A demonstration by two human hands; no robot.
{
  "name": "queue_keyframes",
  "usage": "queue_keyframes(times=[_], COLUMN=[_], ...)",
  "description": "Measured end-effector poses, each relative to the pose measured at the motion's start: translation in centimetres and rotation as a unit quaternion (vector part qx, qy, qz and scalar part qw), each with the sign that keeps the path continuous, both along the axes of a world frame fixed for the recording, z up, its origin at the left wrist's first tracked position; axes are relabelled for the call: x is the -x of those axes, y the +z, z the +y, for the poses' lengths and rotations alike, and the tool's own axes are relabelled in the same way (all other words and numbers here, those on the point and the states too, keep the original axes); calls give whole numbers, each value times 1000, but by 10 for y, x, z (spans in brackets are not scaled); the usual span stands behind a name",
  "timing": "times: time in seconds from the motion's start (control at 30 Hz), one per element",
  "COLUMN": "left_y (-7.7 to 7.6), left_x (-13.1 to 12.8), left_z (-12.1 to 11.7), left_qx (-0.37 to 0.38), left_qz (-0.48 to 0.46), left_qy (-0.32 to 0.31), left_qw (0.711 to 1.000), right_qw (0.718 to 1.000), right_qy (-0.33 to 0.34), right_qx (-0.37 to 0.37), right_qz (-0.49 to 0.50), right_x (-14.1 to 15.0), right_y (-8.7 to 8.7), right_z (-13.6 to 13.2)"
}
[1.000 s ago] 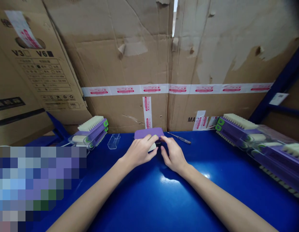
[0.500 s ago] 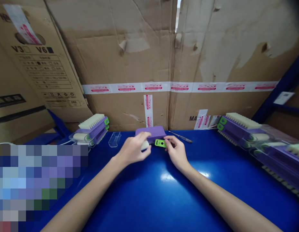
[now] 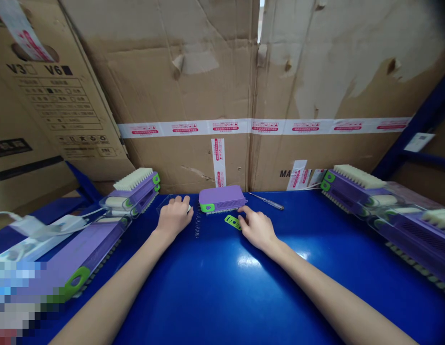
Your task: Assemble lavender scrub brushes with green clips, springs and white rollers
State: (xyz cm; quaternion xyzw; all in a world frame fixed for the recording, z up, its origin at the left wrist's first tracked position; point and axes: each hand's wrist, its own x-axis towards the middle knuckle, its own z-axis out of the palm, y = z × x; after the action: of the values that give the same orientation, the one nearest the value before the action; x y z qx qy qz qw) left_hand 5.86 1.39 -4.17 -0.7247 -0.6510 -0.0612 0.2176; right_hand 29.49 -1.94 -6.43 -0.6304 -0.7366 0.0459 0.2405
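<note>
My left hand reaches over a clear plastic box on the blue table, fingers curled; a bit of a white rounded part shows at its fingertips. My right hand has its thumb and fingers at the right end of a small green slotted plate, which looks low over or on the table. Between the hands, farther back, a purple brush sits bristles down, with a green end piece. A thin coil spring lies left of it.
A screwdriver lies at the back, right of the brush. More purple brushes with clear covers stand left and right. A white power strip with plugs is at the left. Cardboard walls the back.
My left hand has moved left with the white part, from before the brush to the clear box, uncovering the spring. My right hand has lowered the green plate slightly toward me.
</note>
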Motion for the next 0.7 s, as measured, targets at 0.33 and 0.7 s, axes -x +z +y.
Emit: queue_keyframes(times=[0.33, 0.7], left_y=[20, 47], left_x=[-15, -14], left_z=[-17, -24], left_qx=[10, 82], left_qz=[25, -110], left_qy=[-1, 67], left_qw=[1000, 988], right_qw=[999, 990], right_qy=[10, 95], right_qx=[-12, -97], right_qz=[-50, 39], right_x=[3, -1], right_y=[-1, -3], right_z=[-3, -4])
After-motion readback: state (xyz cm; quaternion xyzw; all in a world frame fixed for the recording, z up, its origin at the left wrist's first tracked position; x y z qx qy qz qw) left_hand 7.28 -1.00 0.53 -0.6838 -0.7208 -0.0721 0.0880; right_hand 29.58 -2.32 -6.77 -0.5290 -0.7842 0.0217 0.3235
